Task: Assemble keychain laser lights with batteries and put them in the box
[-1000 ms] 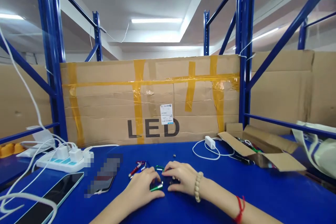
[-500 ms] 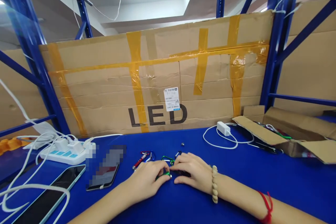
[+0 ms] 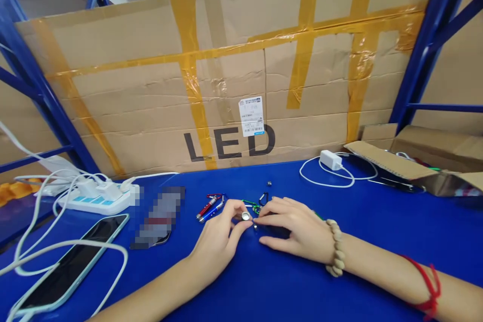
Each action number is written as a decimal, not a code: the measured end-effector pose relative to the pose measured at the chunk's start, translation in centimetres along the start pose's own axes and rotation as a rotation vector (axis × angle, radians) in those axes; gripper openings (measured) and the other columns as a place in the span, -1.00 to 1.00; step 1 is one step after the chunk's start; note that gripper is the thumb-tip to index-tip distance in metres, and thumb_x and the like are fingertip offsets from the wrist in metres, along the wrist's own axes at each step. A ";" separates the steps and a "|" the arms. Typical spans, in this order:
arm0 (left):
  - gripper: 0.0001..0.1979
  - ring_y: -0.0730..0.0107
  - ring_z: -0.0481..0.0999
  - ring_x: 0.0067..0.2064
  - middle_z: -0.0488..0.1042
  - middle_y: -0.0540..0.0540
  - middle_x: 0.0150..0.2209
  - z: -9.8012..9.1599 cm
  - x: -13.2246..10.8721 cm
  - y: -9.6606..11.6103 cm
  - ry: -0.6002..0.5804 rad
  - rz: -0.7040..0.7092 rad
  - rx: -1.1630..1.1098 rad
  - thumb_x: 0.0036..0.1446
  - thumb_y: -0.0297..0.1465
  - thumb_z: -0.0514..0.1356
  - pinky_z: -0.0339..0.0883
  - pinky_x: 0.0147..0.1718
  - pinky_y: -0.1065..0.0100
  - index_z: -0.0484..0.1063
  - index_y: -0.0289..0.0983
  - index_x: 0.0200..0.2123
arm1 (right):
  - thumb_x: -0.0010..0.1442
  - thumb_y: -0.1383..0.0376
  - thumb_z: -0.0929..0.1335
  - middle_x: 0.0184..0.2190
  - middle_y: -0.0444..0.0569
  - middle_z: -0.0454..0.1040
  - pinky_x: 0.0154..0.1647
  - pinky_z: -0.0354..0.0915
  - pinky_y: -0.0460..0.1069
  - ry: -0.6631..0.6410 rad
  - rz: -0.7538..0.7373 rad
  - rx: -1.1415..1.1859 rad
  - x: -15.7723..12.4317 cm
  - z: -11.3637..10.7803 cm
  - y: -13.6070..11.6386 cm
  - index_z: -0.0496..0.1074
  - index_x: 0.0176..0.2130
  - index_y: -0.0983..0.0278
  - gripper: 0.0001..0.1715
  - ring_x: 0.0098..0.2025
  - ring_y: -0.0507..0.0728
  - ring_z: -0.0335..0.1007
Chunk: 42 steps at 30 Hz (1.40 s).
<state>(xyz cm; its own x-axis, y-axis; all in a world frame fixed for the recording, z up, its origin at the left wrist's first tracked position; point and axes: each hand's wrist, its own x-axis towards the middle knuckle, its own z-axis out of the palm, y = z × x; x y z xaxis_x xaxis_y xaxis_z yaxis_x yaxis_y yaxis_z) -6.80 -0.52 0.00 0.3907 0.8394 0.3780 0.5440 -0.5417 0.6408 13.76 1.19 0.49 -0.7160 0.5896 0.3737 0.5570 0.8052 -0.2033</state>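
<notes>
My left hand (image 3: pixel 219 234) pinches a mini flashlight between thumb and fingers; its round silver open end (image 3: pixel 245 216) faces me and its body is mostly hidden. My right hand (image 3: pixel 298 229) lies with fingers stretched and apart, its index fingertip beside the left fingertips. A small silver part (image 3: pixel 255 227) sits just below them on the blue table. Beyond the left hand lie a red mini flashlight (image 3: pixel 206 208) and a blue mini flashlight (image 3: pixel 212 211) with clips. A green carabiner (image 3: pixel 249 204) and a dark carabiner (image 3: pixel 263 198) lie behind my fingertips.
A small silver piece (image 3: pixel 269 183) lies farther back. At the left are a power strip (image 3: pixel 101 204) with white cables, a phone (image 3: pixel 75 261) and another, blurred phone (image 3: pixel 160 219). A white charger (image 3: pixel 331 160) and an open cardboard box (image 3: pixel 433 181) stand at the back right.
The view has tilted down and moved closer. My left hand has turned the flashlight so its open end faces me. My right fingers have spread, and a small silver part now shows below the fingertips.
</notes>
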 end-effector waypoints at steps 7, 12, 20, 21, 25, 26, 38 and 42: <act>-0.93 0.33 0.52 -0.22 0.47 -0.05 -0.21 0.1 0.0 -0.1 -0.050 0.050 0.030 0.24 -0.44 -0.02 0.35 -0.20 0.33 0.18 -0.19 -0.21 | 0.27 0.25 0.25 -0.17 -0.06 0.49 -0.11 0.24 0.05 -0.018 -0.058 -0.046 0.2 0.2 -0.4 0.46 -0.08 0.13 -0.73 -0.15 0.12 0.38; -0.91 0.33 0.52 -0.23 0.47 -0.05 -0.21 -0.1 -0.2 0.2 -0.037 0.066 0.083 0.25 -0.44 -0.02 0.36 -0.23 0.35 0.19 -0.19 -0.18 | 0.25 0.27 0.29 -0.24 -0.11 0.49 -0.07 0.22 0.04 0.042 -0.062 -0.010 0.0 0.4 0.1 0.49 -0.20 0.14 -0.82 -0.22 0.07 0.41; -0.84 0.36 0.52 -0.16 0.52 -0.03 -0.17 -0.3 -0.2 0.5 -0.088 0.195 0.173 0.28 -0.47 -0.01 0.34 -0.16 0.41 0.31 -0.22 -0.13 | 0.19 0.22 0.34 -0.25 -0.11 0.48 -0.16 0.22 0.01 0.032 -0.005 0.102 0.0 0.3 0.3 0.46 -0.28 0.16 -0.90 -0.21 0.07 0.39; -0.83 0.36 0.51 -0.16 0.52 -0.03 -0.17 -0.3 -0.2 0.4 -0.095 0.212 0.180 0.28 -0.47 -0.01 0.33 -0.16 0.41 0.32 -0.22 -0.12 | 0.18 0.21 0.35 -0.26 -0.11 0.48 -0.15 0.22 0.01 0.028 0.003 0.108 -0.1 0.3 0.3 0.46 -0.31 0.17 -0.90 -0.21 0.07 0.39; -0.81 0.36 0.50 -0.18 0.53 -0.04 -0.20 -0.2 -0.3 0.3 -0.095 0.229 0.185 0.30 -0.44 -0.02 0.34 -0.19 0.40 0.36 -0.22 -0.13 | 0.15 0.22 0.35 -0.27 -0.09 0.47 -0.16 0.24 0.02 0.024 0.006 0.118 -0.2 0.4 0.3 0.45 -0.38 0.17 -0.90 -0.23 0.08 0.39; -0.81 0.36 0.50 -0.19 0.53 -0.05 -0.21 -0.2 -0.4 0.2 -0.093 0.225 0.184 0.30 -0.43 -0.02 0.34 -0.19 0.40 0.36 -0.22 -0.13 | 0.14 0.24 0.35 -0.26 -0.09 0.47 -0.16 0.25 0.02 0.037 0.005 0.120 -0.3 0.4 0.3 0.45 -0.38 0.17 -0.91 -0.23 0.09 0.39; -0.76 0.34 0.51 -0.21 0.53 -0.11 -0.22 0.0 -0.1 0.0 -0.098 0.311 0.156 0.32 -0.38 -0.02 0.39 -0.21 0.39 0.43 -0.25 -0.14 | 0.13 0.28 0.36 -0.36 -0.07 0.39 -0.27 0.37 -0.05 0.415 0.111 0.405 -0.2 0.5 -2.0 0.46 -0.40 0.20 -0.92 -0.31 0.05 0.37; -0.76 0.34 0.50 -0.22 0.53 -0.11 -0.23 -0.1 -0.1 0.2 -0.092 0.331 0.132 0.33 -0.38 -0.02 0.38 -0.22 0.39 0.43 -0.27 -0.13 | 0.10 0.25 0.39 -0.35 -0.07 0.38 -0.33 0.37 -0.06 0.423 0.150 0.457 -0.2 0.7 -1.8 0.49 -0.43 0.19 -0.91 -0.32 0.05 0.37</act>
<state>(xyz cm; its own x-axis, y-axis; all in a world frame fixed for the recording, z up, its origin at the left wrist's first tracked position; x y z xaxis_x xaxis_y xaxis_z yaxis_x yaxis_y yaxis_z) -6.78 -0.71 0.14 0.6237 0.6131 0.4849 0.4652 -0.7897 0.4000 12.57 -0.35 0.14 -0.3646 0.6974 0.6170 0.3360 0.7165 -0.6113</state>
